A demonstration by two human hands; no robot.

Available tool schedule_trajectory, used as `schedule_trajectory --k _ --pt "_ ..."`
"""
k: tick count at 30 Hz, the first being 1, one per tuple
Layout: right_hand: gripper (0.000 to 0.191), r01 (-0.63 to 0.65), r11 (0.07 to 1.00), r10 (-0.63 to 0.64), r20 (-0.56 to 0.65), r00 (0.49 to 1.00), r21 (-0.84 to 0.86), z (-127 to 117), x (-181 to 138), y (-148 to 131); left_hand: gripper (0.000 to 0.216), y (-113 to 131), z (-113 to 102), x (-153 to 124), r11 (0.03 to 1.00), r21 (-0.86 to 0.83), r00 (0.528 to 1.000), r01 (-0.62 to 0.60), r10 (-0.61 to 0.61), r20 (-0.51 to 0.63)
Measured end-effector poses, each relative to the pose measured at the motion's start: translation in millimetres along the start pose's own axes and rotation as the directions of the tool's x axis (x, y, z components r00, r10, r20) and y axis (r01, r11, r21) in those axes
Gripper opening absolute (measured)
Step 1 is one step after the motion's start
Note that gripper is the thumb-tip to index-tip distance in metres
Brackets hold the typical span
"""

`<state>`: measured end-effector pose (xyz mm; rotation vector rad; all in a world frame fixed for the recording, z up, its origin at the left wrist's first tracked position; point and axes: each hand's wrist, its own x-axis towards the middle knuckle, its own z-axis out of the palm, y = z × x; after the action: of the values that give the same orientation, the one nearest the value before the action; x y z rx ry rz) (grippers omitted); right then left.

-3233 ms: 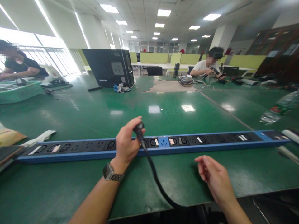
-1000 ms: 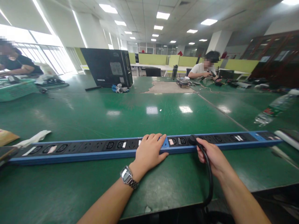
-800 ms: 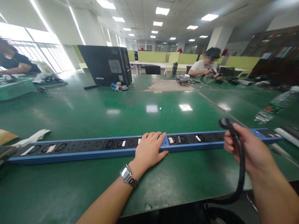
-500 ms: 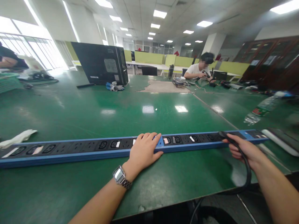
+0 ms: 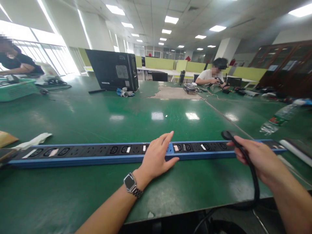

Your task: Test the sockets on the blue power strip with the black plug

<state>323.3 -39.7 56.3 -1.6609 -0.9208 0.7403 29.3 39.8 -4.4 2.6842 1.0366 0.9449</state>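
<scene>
A long blue power strip (image 5: 102, 160) with black sockets lies across the green table. Over its middle is my left hand (image 5: 158, 154), fingers stretched out and thumb apart, holding nothing; whether the palm still touches the strip I cannot tell. My right hand (image 5: 255, 156) grips a black power cord (image 5: 253, 177) just behind its plug (image 5: 227, 135). That plug is held above the right part of the strip, apart from the sockets. From my right hand the cord curves down past the table's front edge.
A black computer case (image 5: 112, 70) stands at the back left, with gloves (image 5: 125, 92) beside it. A green basket (image 5: 17, 91) is far left. On the right are a plastic bottle (image 5: 278, 118) and a white-edged object (image 5: 296, 151). Two people sit across the table.
My right hand has lifted the plug up off the strip. The fingers of my left hand have risen and spread. The view has shifted slightly left.
</scene>
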Motion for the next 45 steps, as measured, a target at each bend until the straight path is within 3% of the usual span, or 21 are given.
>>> schedule_trajectory --k 1,2,4,6,8,9,11,13,17,21,24,26,27,29,31,32,35,40,43,45 --pt "0.044 0.089 0.994 -0.08 0.12 0.99 -0.064 13 -19 -15 0.087 4 -3 1 0.999 -0.026 0.998 -0.047 0.046 -0.038" --pt "0.043 0.172 0.98 -0.137 0.289 0.948 -0.099 24 -38 -29 0.084 8 -8 1 0.994 -0.038 0.991 -0.101 0.098 -0.087" --pt "0.055 0.284 0.959 -0.254 0.436 0.863 -0.004 39 -70 -52 0.062 11 -24 0 0.981 -0.027 0.956 -0.193 0.182 -0.23" --pt "0.062 0.317 0.938 -0.347 0.439 0.829 0.141 44 -88 -61 0.037 5 -46 -7 0.982 0.002 0.888 -0.188 0.171 -0.427" --pt "0.057 0.302 0.928 -0.366 0.37 0.854 0.22 44 -88 -55 0.027 -10 -68 -19 0.997 0.021 0.818 -0.073 0.071 -0.571" --pt "0.053 0.278 0.935 -0.34 0.339 0.877 0.219 44 -83 -47 0.028 -21 -77 -27 0.999 0.028 0.806 0.017 0.003 -0.593" --pt "0.049 0.192 0.969 -0.232 0.312 0.921 0.155 47 -68 -23 0.037 -44 -86 -44 0.976 0.022 0.834 0.219 -0.175 -0.523" --pt "0.053 0.085 0.994 -0.102 0.297 0.949 0.072 53 -53 6 0.038 -64 -85 -58 0.947 0.009 0.88 0.322 -0.295 -0.373" --pt "0.06 -0.038 0.999 0.037 0.236 0.971 -0.002 63 -39 64 0.03 -80 -68 -65 0.955 0.068 0.95 0.289 -0.278 -0.14" --pt "0.049 0.036 0.999 -0.038 0.13 0.991 0.015 64 -42 93 0.032 -78 -64 -49 0.976 0.105 0.981 0.191 -0.193 0.014" --pt "0.043 0.096 0.995 -0.09 0.152 0.984 -0.034 65 -45 96 0.033 -80 -71 -41 0.988 0.082 0.978 0.13 -0.142 0.154" --pt "0.041 0.126 0.989 -0.113 0.163 0.98 -0.071 66 -47 94 0.032 -82 -75 -41 0.995 0.047 0.977 0.092 -0.099 0.188" --pt "0.041 0.139 0.987 -0.124 0.166 0.978 -0.083 68 -48 93 0.03 -82 -75 -41 0.996 0.026 0.983 0.085 -0.088 0.158" --pt "0.04 0.16 0.982 -0.141 0.172 0.975 -0.102 70 -49 92 0.027 -76 -73 -39 0.992 -0.032 0.993 0.118 -0.119 -0.008" --pt "0.04 0.17 0.979 -0.147 0.181 0.972 -0.116 71 -49 92 0.028 -63 -64 -32 0.982 -0.107 0.974 0.157 -0.172 -0.15" --pt "0.04 0.171 0.978 -0.147 0.183 0.972 -0.122 72 -49 92 0.03 -54 -57 -26 0.979 -0.128 0.969 0.161 -0.181 -0.166" --pt "0.04 0.164 0.979 -0.142 0.166 0.976 -0.125 70 -50 94 0.035 -30 -33 -4 0.992 -0.079 0.995 0.101 -0.102 -0.008" --pt "0.042 0.145 0.987 -0.135 0.132 0.982 -0.063 69 -51 94 0.039 -13 -8 18 0.993 0.049 0.975 0.111 -0.119 0.19" --pt "0.047 0.077 0.997 -0.078 0.106 0.991 0.02 87 -56 81 0.04 -11 -3 19 0.994 0.067 0.971 0.091 -0.104 0.214" --pt "0.052 0.01 0.997 -0.025 0.197 0.98 0.075 111 -59 64 0.039 -12 0 19 0.992 0.082 0.969 0.093 -0.109 0.22"
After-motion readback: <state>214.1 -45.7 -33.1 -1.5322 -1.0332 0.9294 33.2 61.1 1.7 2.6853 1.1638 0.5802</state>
